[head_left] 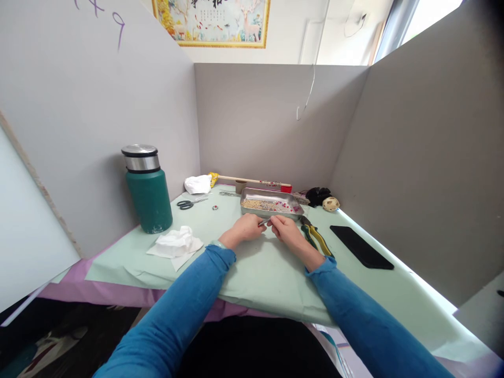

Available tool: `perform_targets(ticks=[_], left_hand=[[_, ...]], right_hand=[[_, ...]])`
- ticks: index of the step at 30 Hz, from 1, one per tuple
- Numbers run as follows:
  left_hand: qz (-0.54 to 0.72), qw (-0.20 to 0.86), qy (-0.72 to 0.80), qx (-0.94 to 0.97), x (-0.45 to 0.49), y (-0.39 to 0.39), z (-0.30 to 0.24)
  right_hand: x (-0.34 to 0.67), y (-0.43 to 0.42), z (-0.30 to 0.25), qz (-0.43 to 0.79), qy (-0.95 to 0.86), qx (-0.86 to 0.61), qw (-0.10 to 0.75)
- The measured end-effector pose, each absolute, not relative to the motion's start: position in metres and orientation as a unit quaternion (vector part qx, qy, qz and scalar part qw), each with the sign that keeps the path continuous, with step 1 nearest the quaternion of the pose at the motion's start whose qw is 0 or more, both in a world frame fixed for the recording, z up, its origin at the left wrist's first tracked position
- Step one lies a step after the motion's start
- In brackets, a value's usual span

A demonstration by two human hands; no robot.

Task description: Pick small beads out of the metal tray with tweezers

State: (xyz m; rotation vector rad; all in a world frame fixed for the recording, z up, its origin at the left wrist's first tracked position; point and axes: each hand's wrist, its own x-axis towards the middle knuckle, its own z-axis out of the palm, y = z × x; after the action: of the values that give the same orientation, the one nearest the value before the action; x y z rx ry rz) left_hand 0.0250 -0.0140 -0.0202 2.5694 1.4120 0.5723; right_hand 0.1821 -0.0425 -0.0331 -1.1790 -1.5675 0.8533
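Left hand (247, 227) and right hand (285, 229) nearly meet — forearms (199, 286) slanting inward.

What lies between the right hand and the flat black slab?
The head view shows pliers with yellow and green handles lying between the right hand and the flat black slab.

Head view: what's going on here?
A person in blue sleeves holds a small, thin grey item between the left hand and right hand; it's too small to identify. Just beyond the hands is a metal tray of small bead-like bits. Pliers lie beside the right hand; scissors and a green bottle are off to the left.
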Motion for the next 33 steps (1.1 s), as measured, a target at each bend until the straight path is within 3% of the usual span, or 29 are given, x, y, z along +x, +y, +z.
perform_targets(ticks=[33], left_hand=[[0.172, 0.05, 0.471, 0.864, 0.0248, -0.0116, -0.0231]], right_hand=[[0.1831, -0.0416, -0.0343, 0.339, -0.652, -0.493, 0.465]])
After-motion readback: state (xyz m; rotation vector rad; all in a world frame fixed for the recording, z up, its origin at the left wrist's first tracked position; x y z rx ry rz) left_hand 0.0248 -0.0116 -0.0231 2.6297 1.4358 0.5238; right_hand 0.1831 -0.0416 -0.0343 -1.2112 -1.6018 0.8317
